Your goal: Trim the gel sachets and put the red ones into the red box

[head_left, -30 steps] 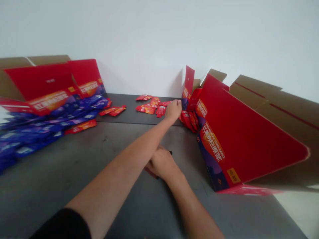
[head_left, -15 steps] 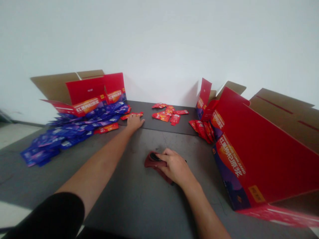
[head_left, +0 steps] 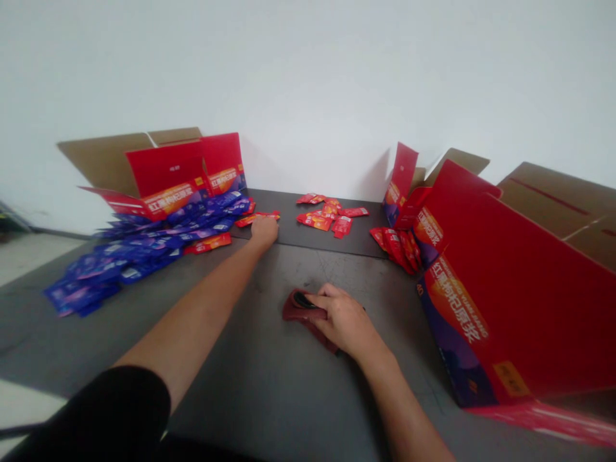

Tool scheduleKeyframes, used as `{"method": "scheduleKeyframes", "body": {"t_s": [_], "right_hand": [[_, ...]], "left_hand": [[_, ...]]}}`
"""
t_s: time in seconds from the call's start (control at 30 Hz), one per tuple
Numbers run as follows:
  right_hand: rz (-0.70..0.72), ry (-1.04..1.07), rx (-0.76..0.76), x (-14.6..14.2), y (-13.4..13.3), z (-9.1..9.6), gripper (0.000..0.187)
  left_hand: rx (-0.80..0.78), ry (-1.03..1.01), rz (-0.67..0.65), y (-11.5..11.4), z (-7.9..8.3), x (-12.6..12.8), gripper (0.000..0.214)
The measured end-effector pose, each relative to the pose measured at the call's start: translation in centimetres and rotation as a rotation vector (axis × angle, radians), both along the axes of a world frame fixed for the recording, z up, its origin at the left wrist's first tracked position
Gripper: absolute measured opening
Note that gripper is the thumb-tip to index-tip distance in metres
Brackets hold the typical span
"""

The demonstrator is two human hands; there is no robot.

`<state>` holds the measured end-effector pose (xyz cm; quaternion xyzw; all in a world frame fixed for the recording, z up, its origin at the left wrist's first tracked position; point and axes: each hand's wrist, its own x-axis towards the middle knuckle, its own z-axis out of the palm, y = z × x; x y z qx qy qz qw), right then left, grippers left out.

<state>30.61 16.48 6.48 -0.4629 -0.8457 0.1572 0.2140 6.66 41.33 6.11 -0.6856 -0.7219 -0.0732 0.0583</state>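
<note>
My left hand (head_left: 264,231) reaches across the dark table and sits on a thin strip of red sachets (head_left: 257,219), its fingers bunched and partly hiding them. My right hand (head_left: 342,319) lies nearer to me on a dark red cloth (head_left: 301,309), with a small black object (head_left: 304,299) showing at the cloth's fold. A loose group of red sachets (head_left: 327,217) lies to the right of my left hand. Blue-purple sachets (head_left: 144,260) spread in a heap further left.
Opened red cardboard cartons with printed panels stand on both sides: one at left (head_left: 168,168), a larger one at right (head_left: 505,301). More red sachets (head_left: 397,250) lie against the right carton. A white wall (head_left: 308,77) rises behind the table (head_left: 269,398).
My left hand has swung left from the central red sachets to the strip by the blue heap. My right hand has come down onto the cloth, and the view has tilted upward.
</note>
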Motion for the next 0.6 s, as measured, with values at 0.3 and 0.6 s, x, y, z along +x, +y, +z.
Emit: {"method": "scheduleKeyframes", "body": {"t_s": [0.3, 0.6], "right_hand": [[-0.017, 0.005, 0.006, 1.3, 1.2, -0.3, 0.032], [-0.302, -0.038, 0.017, 4.0, 2.2, -1.0, 0.034]], "left_hand": [[-0.174, 0.007, -0.18, -5.2, 1.8, 4.9, 0.035], [-0.36, -0.082, -0.361, -19.1, 2.8, 5.4, 0.023]]}}
